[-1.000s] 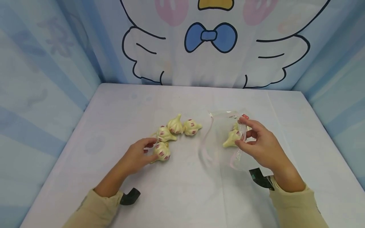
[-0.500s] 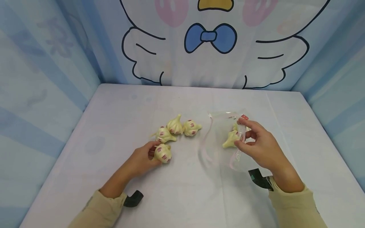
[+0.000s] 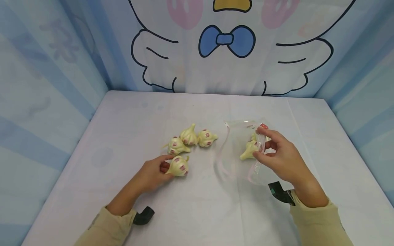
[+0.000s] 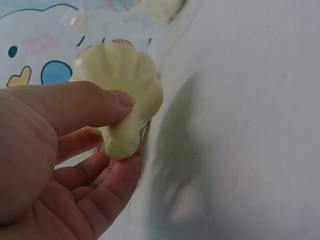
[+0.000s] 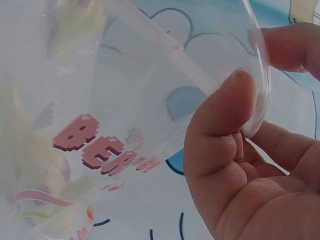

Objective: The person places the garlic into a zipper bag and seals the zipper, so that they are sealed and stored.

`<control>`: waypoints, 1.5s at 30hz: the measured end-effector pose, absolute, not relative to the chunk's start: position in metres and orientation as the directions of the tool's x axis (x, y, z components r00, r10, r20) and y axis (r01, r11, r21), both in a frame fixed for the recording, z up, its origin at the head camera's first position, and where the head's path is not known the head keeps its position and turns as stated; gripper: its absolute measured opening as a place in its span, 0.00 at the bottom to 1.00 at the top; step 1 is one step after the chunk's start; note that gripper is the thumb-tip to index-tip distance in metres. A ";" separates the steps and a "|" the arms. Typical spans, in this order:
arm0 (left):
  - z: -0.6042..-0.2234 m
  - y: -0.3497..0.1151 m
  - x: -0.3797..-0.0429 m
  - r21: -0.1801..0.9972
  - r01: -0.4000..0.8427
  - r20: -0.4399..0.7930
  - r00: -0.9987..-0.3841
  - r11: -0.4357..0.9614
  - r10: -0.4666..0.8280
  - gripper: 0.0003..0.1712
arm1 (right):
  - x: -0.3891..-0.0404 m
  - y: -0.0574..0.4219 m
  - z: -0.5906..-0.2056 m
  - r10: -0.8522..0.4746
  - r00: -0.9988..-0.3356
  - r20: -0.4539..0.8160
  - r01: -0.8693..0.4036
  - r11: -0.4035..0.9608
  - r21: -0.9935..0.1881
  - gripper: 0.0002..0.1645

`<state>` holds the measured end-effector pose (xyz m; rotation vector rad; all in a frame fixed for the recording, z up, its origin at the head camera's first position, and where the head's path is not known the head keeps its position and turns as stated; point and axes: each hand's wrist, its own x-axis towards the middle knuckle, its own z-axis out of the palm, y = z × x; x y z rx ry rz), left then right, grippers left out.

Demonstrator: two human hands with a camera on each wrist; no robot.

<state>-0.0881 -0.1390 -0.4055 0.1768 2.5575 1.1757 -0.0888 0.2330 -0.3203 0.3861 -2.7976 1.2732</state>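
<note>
My left hand [image 3: 154, 173] pinches a pale yellow garlic bulb [image 3: 179, 166] with purple-red patches, thumb on one side and fingers on the other. The left wrist view shows that garlic bulb [image 4: 117, 82] with its stem end between thumb and fingers and a shadow on the cloth beside it. My right hand [image 3: 281, 157] pinches the rim of a clear plastic bag [image 3: 232, 153], its mouth facing left. Inside the bag lie garlic bulbs [image 3: 250, 150], partly hidden by the right fingers. Red lettering [image 5: 97, 145] marks the bag in the right wrist view.
Behind the left hand, three more garlic bulbs sit in a cluster: one nearest [image 3: 178, 146], one farther back [image 3: 189, 135] and one to the right [image 3: 207, 138]. A white cloth covers the table [image 3: 197, 212]. Patterned curtains [image 3: 46, 85] stand at the sides and back.
The left hand has taken hold of the nearest garlic bulb, drawn it slightly right and away from the cluster, and turned it. The right hand and bag have stayed almost still.
</note>
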 end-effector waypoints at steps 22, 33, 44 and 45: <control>-0.376 -0.122 -0.084 0.805 0.229 0.027 -0.936 0.548 0.351 0.19 | -0.089 0.231 -0.319 -0.192 -0.971 0.140 -0.233 0.651 -0.722 0.39; -0.367 -0.097 -0.088 0.833 0.268 0.086 -0.927 0.484 0.365 0.14 | -0.088 0.230 -0.318 -0.190 -0.973 0.129 -0.224 0.650 -0.727 0.39; -0.366 -0.070 -0.095 0.820 0.353 0.141 -0.887 0.451 0.440 0.15 | -0.089 0.228 -0.318 -0.194 -0.972 0.132 -0.228 0.650 -0.725 0.40; -0.366 -0.067 -0.096 0.818 0.358 0.145 -0.885 0.451 0.442 0.15 | -0.088 0.228 -0.318 -0.193 -0.972 0.131 -0.227 0.650 -0.725 0.40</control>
